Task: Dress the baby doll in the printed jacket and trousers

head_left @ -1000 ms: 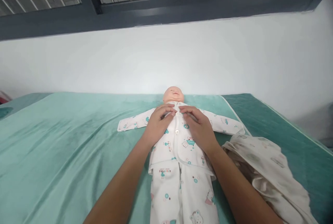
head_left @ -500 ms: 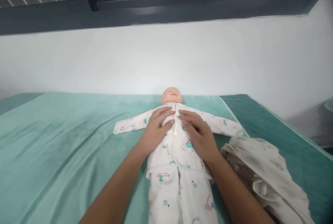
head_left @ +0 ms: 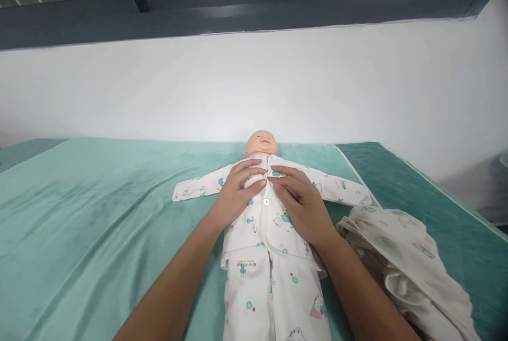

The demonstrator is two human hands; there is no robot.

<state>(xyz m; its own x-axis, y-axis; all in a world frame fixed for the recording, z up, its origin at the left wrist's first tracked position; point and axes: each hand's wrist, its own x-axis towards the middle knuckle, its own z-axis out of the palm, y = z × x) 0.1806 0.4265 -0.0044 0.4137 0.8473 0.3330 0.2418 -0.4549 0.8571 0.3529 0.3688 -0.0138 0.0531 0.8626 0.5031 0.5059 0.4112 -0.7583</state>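
Observation:
A baby doll (head_left: 262, 143) lies on its back with both sleeved arms spread wide. It wears a white printed baby jacket (head_left: 254, 240) and matching trousers (head_left: 248, 298). On the chest, my left hand (head_left: 238, 190) has its fingertips and thumb at the jacket's front edge. Opposite it, my right hand (head_left: 304, 201) pinches the other front edge, index finger and thumb close together. The fingertips of both hands nearly meet at the centre line and partly hide the fabric there. Just below them a round white button (head_left: 266, 202) shows.
Crumpled white printed cloth (head_left: 413, 267) lies to the right, beside my right forearm. A light green sheet (head_left: 99, 214) covers the bed, with darker green fabric (head_left: 400, 187) at the right. Behind stand a white wall (head_left: 254, 82) and a barred window with a dark frame (head_left: 254, 10).
My right index finger and thumb have drawn closer to the jacket's centre line. The button and jacket front have shifted slightly left. The doll stays in place.

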